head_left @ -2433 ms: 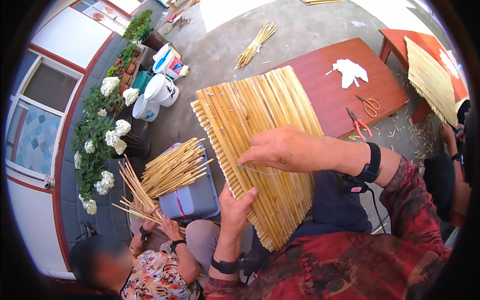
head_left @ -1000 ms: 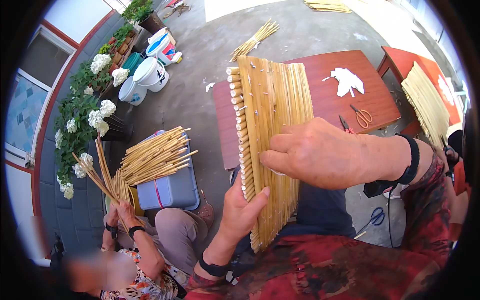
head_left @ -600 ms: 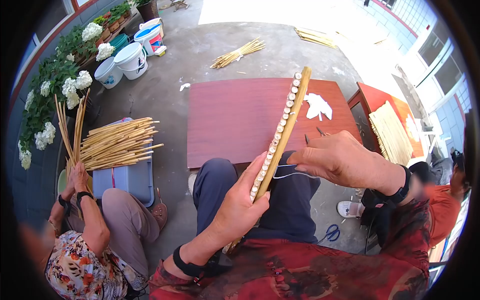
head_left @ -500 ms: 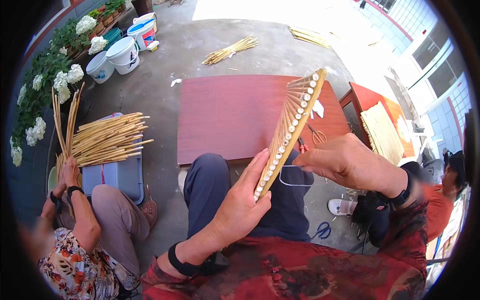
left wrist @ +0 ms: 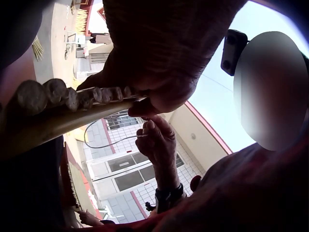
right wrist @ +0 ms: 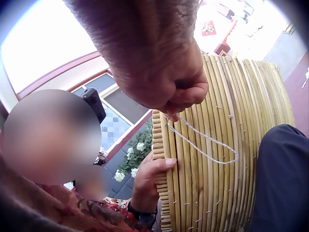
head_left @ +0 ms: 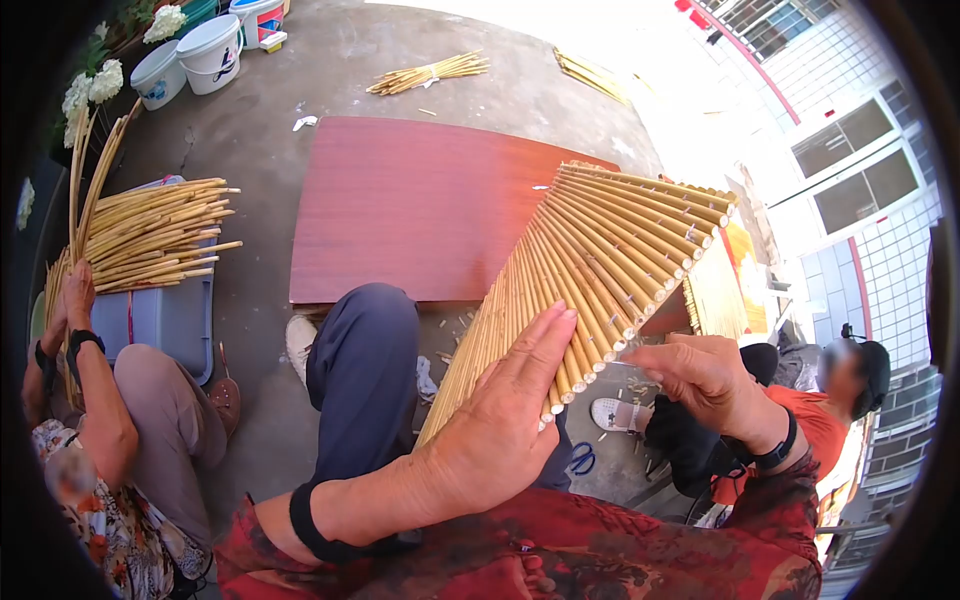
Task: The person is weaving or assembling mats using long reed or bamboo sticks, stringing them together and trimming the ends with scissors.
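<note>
A mat of straw-coloured stalks [head_left: 600, 260], laced side by side with small white stitches, stands tilted above the person's lap. In the head view, its cut stalk ends form a row along the near right edge. The left hand [head_left: 490, 430] grips that edge, fingers laid over the face turned to the head camera, thumb on the other face in the right wrist view. Beside the same edge, the right hand [head_left: 710, 385] pinches a white string [right wrist: 236, 157], which hangs in a loop before the stitched face. The right fingertips are close to the outermost stalks.
Behind the mat stands a red-brown table [head_left: 400, 210]. At left, a seated person's hands [head_left: 75, 295] hold long stalks beside a blue bin [head_left: 180, 320] heaped with stalks. Blue-handled scissors [head_left: 582, 458] lie on the floor. Another person [head_left: 800, 430] sits at right.
The mat has turned past edge-on, so its other face now shows in the head view. The right hand has moved away from its stitched face to beside the edge, still pinching the string.
</note>
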`<state>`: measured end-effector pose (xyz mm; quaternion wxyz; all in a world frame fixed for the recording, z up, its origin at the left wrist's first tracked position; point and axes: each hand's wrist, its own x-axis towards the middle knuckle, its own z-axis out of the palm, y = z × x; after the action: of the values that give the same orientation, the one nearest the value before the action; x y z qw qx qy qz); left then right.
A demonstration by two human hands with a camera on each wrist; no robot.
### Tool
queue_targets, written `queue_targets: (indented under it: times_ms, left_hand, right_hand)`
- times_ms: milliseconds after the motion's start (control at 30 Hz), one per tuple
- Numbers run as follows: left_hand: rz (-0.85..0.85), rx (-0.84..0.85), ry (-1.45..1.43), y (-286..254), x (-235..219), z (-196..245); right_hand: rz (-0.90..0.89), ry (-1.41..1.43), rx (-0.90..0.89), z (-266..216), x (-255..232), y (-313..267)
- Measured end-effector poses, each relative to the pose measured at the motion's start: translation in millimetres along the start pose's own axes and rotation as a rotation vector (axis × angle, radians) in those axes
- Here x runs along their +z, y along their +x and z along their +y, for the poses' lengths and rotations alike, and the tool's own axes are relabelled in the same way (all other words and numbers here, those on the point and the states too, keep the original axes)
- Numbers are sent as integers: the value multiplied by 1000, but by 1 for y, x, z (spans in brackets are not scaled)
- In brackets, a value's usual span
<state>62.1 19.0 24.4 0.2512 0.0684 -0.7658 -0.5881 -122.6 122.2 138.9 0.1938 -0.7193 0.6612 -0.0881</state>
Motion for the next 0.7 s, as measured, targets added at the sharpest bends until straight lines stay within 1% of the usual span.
queue_targets:
  times_ms: [67, 167, 267, 433, 700]
  left_hand:
    - [3, 12, 11, 1, -2, 1]
    - [16, 22, -8, 0, -5, 3]
    - [14, 11, -7, -1, -7, 3]
    - [3, 34, 56, 1, -7, 4]
    - [22, 54, 72, 4, -3, 5]
  right_hand:
    - [108, -43, -154, 6, 11, 0]
    - [149, -110, -177, 0, 18, 2]
    - [149, -114, -193, -2, 18, 5]
    - [153, -75, -215, 6, 17, 2]
    - [193, -66, -215, 10, 21, -2]
